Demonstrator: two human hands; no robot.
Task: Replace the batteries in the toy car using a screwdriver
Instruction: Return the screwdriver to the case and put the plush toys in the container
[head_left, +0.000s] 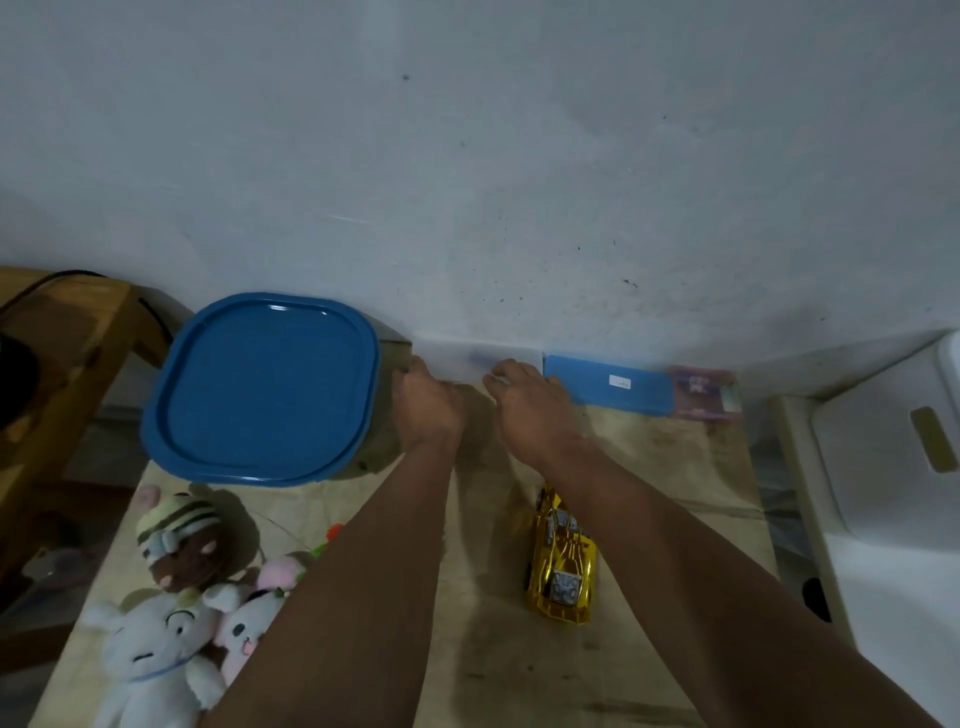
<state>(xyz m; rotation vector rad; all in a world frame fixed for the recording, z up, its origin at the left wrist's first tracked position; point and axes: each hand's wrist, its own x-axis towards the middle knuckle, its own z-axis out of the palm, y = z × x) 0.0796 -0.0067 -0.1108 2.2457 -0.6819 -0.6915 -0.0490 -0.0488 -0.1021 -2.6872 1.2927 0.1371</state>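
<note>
While both arms reach fwd across the worktop, I see the left hand and right hand at the far edge, by the wall. Both rest on or against a white, flat obj. lying along the wall base; what it is, cannot tell. Fingers of both hands point away from cam. and are mostly hidden, so grip state cannot be confirmed for either hand.

Toy car: yellow/gold, lies on the worktop near the right forearm, well behind the hands, touched by neither. Its nose points roughly toward the wall.

Left of the left hand: container w/ blue lid, just beside the knuckles. Right of the right hand: flat blue box against the wall, then a pink pack touching its right end.

Near-left corner: plush toys in a cluster, partly covered by the left forearm. White bin stands off the right side of the worktop.
</note>
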